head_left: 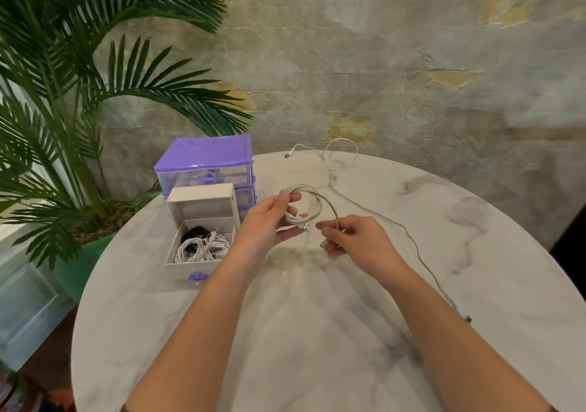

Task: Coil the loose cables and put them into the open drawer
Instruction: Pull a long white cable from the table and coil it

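My left hand (272, 218) grips a coiled white cable (312, 200) above the table, with a USB plug sticking out near its palm. My right hand (352, 235) pinches the free end of that same cable, just right of the coil. A second loose white cable (380, 213) trails across the table from the far edge to the right side. The open drawer (193, 261) sits left of my hands and holds several coiled white cables and a black one.
A purple drawer unit (206, 164) stands behind the small white box that the open drawer belongs to. The round marble table (317, 332) ends close to a rough wall. A potted palm (63, 110) stands off the table's left edge.
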`<state>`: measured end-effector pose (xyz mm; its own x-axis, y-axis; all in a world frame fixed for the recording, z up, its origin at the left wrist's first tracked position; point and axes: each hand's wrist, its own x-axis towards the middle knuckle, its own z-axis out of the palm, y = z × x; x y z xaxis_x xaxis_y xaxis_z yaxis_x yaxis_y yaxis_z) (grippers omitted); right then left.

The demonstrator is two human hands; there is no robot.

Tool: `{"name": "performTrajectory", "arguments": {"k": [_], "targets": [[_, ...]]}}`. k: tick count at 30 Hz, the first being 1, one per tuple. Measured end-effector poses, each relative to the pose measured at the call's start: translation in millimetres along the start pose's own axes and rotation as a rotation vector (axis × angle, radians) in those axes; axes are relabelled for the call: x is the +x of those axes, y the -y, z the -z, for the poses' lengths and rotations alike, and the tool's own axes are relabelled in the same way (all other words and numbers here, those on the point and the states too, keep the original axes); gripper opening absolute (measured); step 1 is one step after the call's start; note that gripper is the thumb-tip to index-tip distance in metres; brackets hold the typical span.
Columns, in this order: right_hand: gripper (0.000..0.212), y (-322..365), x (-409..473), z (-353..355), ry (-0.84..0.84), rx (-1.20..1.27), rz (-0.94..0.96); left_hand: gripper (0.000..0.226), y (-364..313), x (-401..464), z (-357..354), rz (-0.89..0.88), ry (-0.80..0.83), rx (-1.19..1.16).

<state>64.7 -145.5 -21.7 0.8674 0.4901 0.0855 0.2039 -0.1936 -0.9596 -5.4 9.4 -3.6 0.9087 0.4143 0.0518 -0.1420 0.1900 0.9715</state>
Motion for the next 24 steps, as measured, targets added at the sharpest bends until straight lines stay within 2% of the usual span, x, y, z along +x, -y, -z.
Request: {"name": "performTrajectory", "arguments": {"k": [6, 12, 15, 19, 24], "targets": [[0.020, 3, 2, 7, -0.012, 0.172, 0.003, 0.027, 2, -2, 2, -0.025, 0.030, 0.149], [0.011, 3, 3, 13, -0.126, 0.343, -0.007, 0.017, -1, -5, 2, -0.030, 0.059, 0.212], [0.012, 3, 3, 16, -0.113, 0.441, -0.016, 0.008, 0, -6, -3, -0.025, 0.020, 0.221], [0.020, 2, 2, 17, -0.035, 0.567, -0.060, 0.010, 4, -5, -5, -0.033, 0.006, 0.287], [0.015, 4, 0, 17, 0.011, 0.463, -0.157, 0.017, 4, -5, -6, -0.059, -0.079, 0.243]]}}
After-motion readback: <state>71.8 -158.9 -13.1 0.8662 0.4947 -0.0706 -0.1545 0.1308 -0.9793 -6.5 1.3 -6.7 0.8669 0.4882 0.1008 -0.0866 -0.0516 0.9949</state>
